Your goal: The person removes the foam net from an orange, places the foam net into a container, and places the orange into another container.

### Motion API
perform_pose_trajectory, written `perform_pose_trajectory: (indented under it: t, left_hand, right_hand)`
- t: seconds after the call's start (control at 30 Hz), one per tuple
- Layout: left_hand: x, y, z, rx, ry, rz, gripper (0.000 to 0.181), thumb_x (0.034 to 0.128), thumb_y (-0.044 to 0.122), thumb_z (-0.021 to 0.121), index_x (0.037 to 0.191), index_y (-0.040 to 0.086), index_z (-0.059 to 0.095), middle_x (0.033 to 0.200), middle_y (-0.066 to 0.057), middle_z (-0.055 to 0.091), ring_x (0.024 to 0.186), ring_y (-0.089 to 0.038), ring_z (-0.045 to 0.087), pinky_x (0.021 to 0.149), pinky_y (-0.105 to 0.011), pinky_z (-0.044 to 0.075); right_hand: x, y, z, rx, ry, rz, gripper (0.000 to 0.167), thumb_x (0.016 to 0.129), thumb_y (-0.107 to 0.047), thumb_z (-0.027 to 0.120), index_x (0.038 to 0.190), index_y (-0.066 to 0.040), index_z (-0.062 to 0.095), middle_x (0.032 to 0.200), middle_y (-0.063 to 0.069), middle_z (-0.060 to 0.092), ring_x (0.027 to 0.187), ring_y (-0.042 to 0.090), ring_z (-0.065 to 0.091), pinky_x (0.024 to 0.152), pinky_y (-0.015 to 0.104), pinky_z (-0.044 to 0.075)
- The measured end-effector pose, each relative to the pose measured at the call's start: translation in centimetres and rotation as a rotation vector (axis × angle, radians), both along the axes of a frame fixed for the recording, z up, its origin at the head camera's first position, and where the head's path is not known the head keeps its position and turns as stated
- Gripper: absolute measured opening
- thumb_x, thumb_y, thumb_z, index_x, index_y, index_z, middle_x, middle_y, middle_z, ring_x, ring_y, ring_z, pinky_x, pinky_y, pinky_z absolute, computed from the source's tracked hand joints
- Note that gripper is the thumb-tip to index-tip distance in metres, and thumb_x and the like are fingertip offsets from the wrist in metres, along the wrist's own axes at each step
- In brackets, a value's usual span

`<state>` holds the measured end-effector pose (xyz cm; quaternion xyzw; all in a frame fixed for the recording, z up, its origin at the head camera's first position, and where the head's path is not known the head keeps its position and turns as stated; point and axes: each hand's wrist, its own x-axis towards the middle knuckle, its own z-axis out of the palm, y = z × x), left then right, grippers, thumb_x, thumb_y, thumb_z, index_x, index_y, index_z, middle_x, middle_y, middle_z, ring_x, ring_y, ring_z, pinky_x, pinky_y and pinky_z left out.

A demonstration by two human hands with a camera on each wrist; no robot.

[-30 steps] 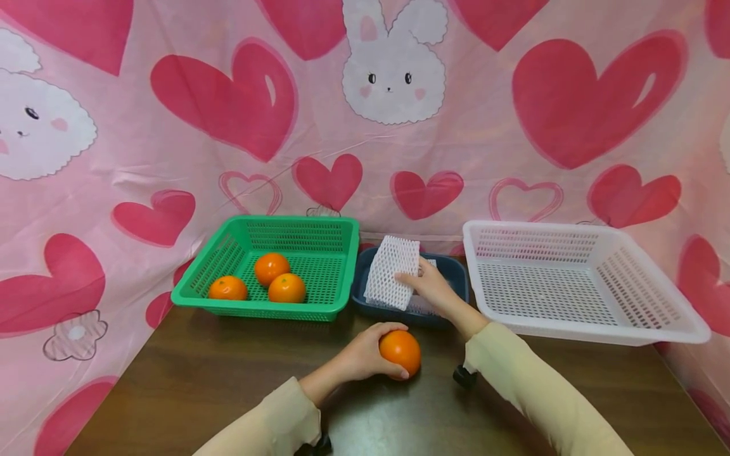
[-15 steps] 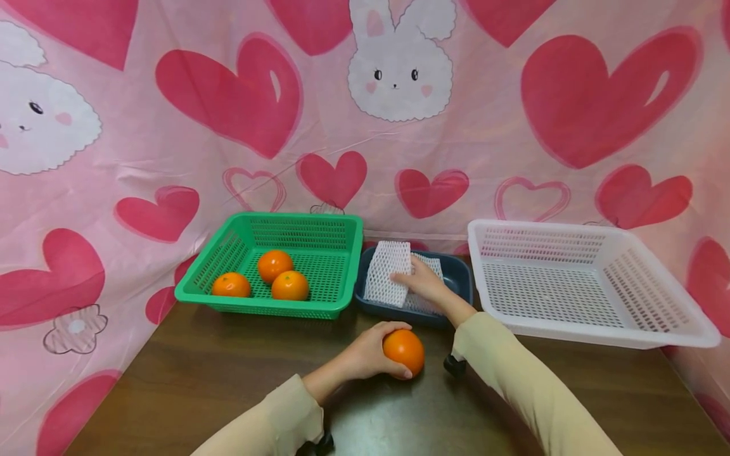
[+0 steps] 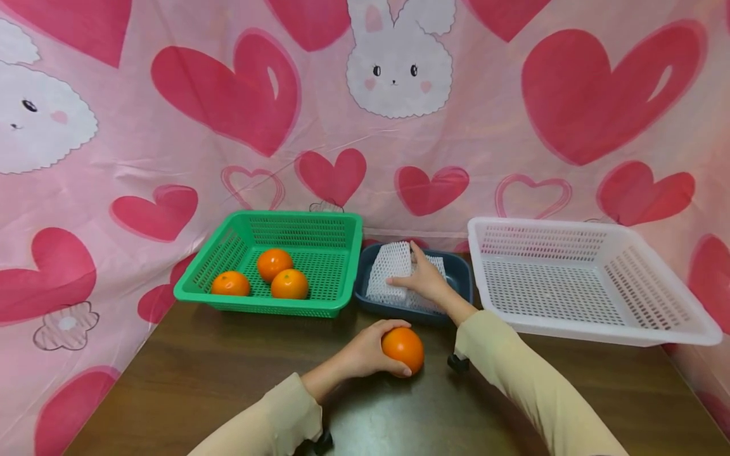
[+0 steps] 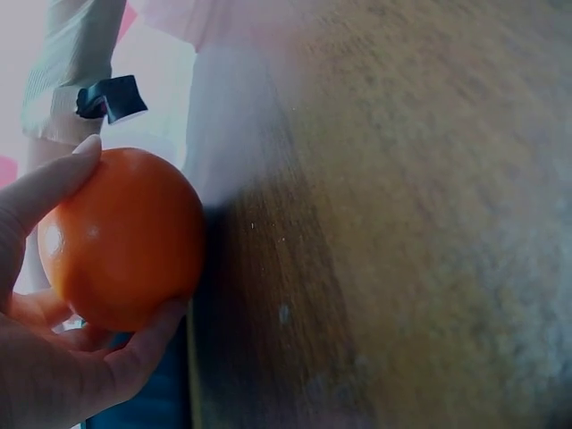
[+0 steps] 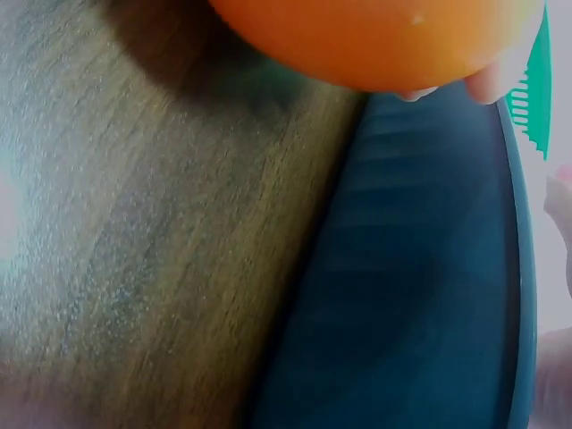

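Observation:
My left hand (image 3: 365,352) grips an orange (image 3: 403,350) on the table, thumb on the near side and fingers round the back. The left wrist view shows the same orange (image 4: 125,237) between thumb and fingers. Over the dark blue tray (image 3: 463,278), my right hand (image 3: 426,277) has thumb and index finger spread wide across a white foam net sleeve (image 3: 390,271). Another piece of white foam netting (image 3: 436,266) lies behind that hand. Only the blue tray's side (image 5: 402,259) shows in the right wrist view; most of the right hand is out of it.
To the left stands a green basket (image 3: 331,304) with three oranges (image 3: 289,284) in it. A white basket (image 3: 599,332) stands to the right of the tray. Behind them hangs a pink cloth (image 3: 331,126) with hearts and rabbits. The table (image 3: 399,418) is dark wood.
The white net sleeve, raised in my right hand before, has come down into the tray. My right thumb and index finger have spread apart. The left hand stays on its orange.

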<state>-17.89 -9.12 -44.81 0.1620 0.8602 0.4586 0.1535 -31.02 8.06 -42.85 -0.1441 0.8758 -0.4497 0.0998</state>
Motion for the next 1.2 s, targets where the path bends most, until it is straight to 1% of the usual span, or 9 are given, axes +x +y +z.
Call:
perform_pose_trajectory:
  t: [0.1,0.23,0.33,0.43,0.6,0.7,0.83,1.0,1.2]
  left_hand:
    - [0.0,0.0,0.0,-0.004,-0.002,0.003,0.070,0.0777,0.025,0.090,0.139,0.014,0.060,0.132,-0.008,0.060,0.104,-0.020,0.058,0.089,-0.041,0.052]
    - [0.0,0.0,-0.1,-0.001,-0.003,0.009,0.070,0.0773,0.025,0.090,0.139,0.014,0.060,0.133,-0.008,0.059,0.105,-0.022,0.058,0.090,-0.042,0.052]
    - [0.0,0.0,-0.1,0.004,-0.004,0.008,0.070,0.0772,0.024,0.091,0.139,0.014,0.060,0.134,-0.009,0.059,0.106,-0.023,0.057,0.090,-0.044,0.052]
    - [0.0,0.0,0.0,0.000,-0.013,0.006,0.070,0.0778,0.024,0.090,0.140,0.014,0.059,0.135,-0.009,0.058,0.106,-0.023,0.057,0.090,-0.044,0.052]
    - [0.1,0.0,0.1,-0.007,-0.034,0.003,0.069,0.0795,0.024,0.090,0.140,0.016,0.058,0.135,-0.008,0.057,0.106,-0.022,0.056,0.090,-0.044,0.051]
    - [0.2,0.1,0.2,-0.001,-0.030,0.003,0.069,0.0785,0.024,0.090,0.140,0.016,0.059,0.134,-0.007,0.058,0.105,-0.022,0.056,0.090,-0.043,0.051]
    - [0.3,0.1,0.2,-0.002,-0.015,0.009,0.070,0.0765,0.024,0.091,0.138,0.016,0.060,0.132,-0.006,0.059,0.104,-0.022,0.057,0.088,-0.042,0.051]
    - [0.2,-0.1,-0.2,-0.006,-0.011,0.032,0.070,0.0765,0.027,0.091,0.139,0.017,0.061,0.133,-0.005,0.060,0.104,-0.020,0.057,0.088,-0.041,0.051]
    - [0.2,-0.1,-0.1,-0.001,0.020,0.029,0.069,0.0772,0.026,0.091,0.138,0.013,0.061,0.131,-0.007,0.061,0.104,-0.021,0.059,0.088,-0.041,0.052]
  right_hand:
    - [0.1,-0.2,0.1,0.074,0.078,0.008,0.104,0.087,-0.027,0.084,0.162,0.001,0.017,0.155,0.031,0.033,0.136,0.046,0.042,0.110,0.058,0.038]
    - [0.4,-0.6,0.2,0.208,0.154,0.032,0.100,0.085,-0.027,0.086,0.159,0.005,0.026,0.149,0.034,0.033,0.128,0.047,0.048,0.106,0.054,0.044]
    - [0.7,-0.7,0.2,0.286,0.163,0.034,0.101,0.085,-0.030,0.086,0.158,0.007,0.027,0.147,0.034,0.034,0.121,0.045,0.054,0.101,0.052,0.049]
    - [0.8,-0.8,-0.1,0.368,0.147,0.047,0.105,0.086,-0.035,0.084,0.159,0.007,0.022,0.148,0.035,0.033,0.116,0.044,0.058,0.097,0.051,0.053]
    - [0.8,-0.8,-0.6,0.476,0.119,0.089,0.106,0.088,-0.042,0.081,0.157,0.011,0.020,0.152,0.039,0.029,0.121,0.048,0.057,0.096,0.055,0.052]
    - [0.6,-0.8,-0.9,0.501,0.109,0.098,0.102,0.089,-0.045,0.078,0.155,0.013,0.026,0.152,0.039,0.031,0.126,0.049,0.053,0.100,0.058,0.049]
    - [0.5,-0.6,-0.9,0.502,0.088,0.100,0.100,0.091,-0.048,0.076,0.154,0.013,0.029,0.152,0.038,0.032,0.130,0.048,0.049,0.104,0.058,0.045]
    - [0.4,-0.3,-0.8,0.481,0.074,0.106,0.101,0.091,-0.052,0.073,0.155,0.012,0.027,0.152,0.037,0.033,0.132,0.048,0.046,0.106,0.059,0.042]
    - [0.4,-0.1,-0.4,0.459,0.081,0.097,0.102,0.093,-0.056,0.069,0.157,0.010,0.024,0.152,0.036,0.033,0.130,0.047,0.048,0.104,0.060,0.044]
